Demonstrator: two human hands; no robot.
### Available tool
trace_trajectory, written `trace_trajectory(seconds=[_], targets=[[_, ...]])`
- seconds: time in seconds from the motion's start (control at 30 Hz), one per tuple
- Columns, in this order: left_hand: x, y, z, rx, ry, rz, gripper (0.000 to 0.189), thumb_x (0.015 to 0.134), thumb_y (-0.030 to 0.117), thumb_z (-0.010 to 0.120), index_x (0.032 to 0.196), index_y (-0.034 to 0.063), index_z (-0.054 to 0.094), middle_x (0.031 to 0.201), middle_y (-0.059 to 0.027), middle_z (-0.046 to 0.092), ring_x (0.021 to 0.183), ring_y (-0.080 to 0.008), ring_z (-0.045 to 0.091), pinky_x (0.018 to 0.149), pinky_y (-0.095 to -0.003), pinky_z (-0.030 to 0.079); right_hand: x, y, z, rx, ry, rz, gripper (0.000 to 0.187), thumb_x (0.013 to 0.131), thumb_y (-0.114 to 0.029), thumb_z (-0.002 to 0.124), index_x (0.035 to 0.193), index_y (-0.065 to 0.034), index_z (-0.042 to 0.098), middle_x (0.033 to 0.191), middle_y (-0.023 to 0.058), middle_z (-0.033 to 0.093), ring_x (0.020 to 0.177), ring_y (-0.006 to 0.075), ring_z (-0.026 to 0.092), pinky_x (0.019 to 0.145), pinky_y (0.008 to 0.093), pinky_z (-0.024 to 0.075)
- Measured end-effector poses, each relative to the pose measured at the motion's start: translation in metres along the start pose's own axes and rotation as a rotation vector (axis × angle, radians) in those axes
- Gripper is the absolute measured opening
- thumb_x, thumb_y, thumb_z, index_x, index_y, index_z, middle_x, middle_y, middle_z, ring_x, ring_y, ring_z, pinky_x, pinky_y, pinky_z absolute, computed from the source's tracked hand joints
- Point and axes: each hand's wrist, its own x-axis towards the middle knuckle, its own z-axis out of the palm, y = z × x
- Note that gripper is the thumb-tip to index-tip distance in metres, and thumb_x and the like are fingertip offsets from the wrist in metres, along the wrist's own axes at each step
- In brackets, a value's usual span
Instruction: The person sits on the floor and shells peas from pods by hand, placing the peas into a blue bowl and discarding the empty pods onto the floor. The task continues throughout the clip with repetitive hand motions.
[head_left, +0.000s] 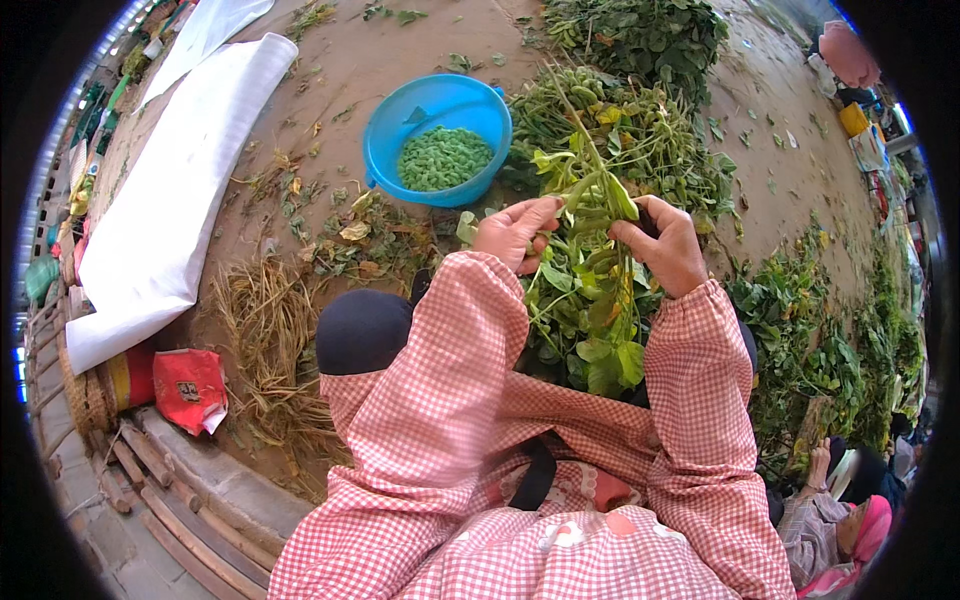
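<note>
My right hand (664, 244) grips a leafy soybean plant (600, 217) with green pods along its stem, held upside down or tilted over my lap. My left hand (517, 229) is at the plant's left side, thumb and forefinger pinched on a green pod. Beyond my left hand, a blue plastic basin (382, 165) stands on the ground, with shelled green beans (442, 159) heaped in it. A pile of soybean plants with pods (652, 142) lies just right of the basin, and more leaves hang below my hands.
Dry stalks (274, 345) lie left of my knee, beside a red bag (191, 390) and a long white sheet (172, 202). Wooden poles (180, 525) rest at the lower left. Leafy plants (795, 322) spread along the right, where another person (817, 532) sits at the lower right.
</note>
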Motion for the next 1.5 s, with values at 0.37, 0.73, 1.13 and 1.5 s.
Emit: trace_trajectory(seconds=[0.37,0.73,1.13,1.5], targets=[[0.005,-0.003,0.001,-0.018,-0.026,-0.005,0.03,0.081,0.011,0.061,0.108,0.0003,0.051,0.079,-0.0047,0.058,0.055,-0.0033,0.045,0.037,-0.0151,0.031,0.001,0.005,0.008,-0.033,-0.038,0.011,0.022,0.074,-0.011,0.065,0.091,0.0026,0.059,0.064,-0.0005,0.054,0.056,0.0049,0.045,0.051,0.0219,0.0378],[0.002,-0.001,0.003,-0.041,-0.152,-0.099,0.029,0.084,0.008,0.055,0.111,-0.0015,0.051,0.093,-0.0067,0.06,0.061,-0.0036,0.047,0.04,-0.0131,0.033,0.006,0.023,0.012,-0.049,-0.046,0.104,0.022,0.072,-0.014,0.067,0.084,0.0023,0.061,0.06,0.0024,0.052,0.054,0.0077,0.044,0.05,0.0251,0.0371],[0.004,-0.008,0.007,0.08,-0.202,-0.071,0.031,0.079,0.008,0.063,0.109,0.0006,0.056,0.088,-0.0063,0.063,0.056,-0.0023,0.044,0.039,-0.015,0.031,0.004,0.015,0.008,-0.158,-0.104,0.152,0.024,0.076,-0.015,0.062,0.091,0.0033,0.06,0.07,0.0091,0.062,0.063,0.0175,0.058,0.06,0.0319,0.0462],[0.003,-0.014,0.009,0.482,-0.037,0.118,0.035,0.075,0.016,0.07,0.106,0.0028,0.06,0.067,0.002,0.059,0.046,-0.0017,0.038,0.039,-0.0179,0.027,-0.009,-0.01,0.013,-0.022,-0.172,0.044,0.02,0.087,-0.009,0.047,0.096,0.0041,0.058,0.065,0.0024,0.057,0.056,0.0058,0.05,0.05,0.02,0.0413]])
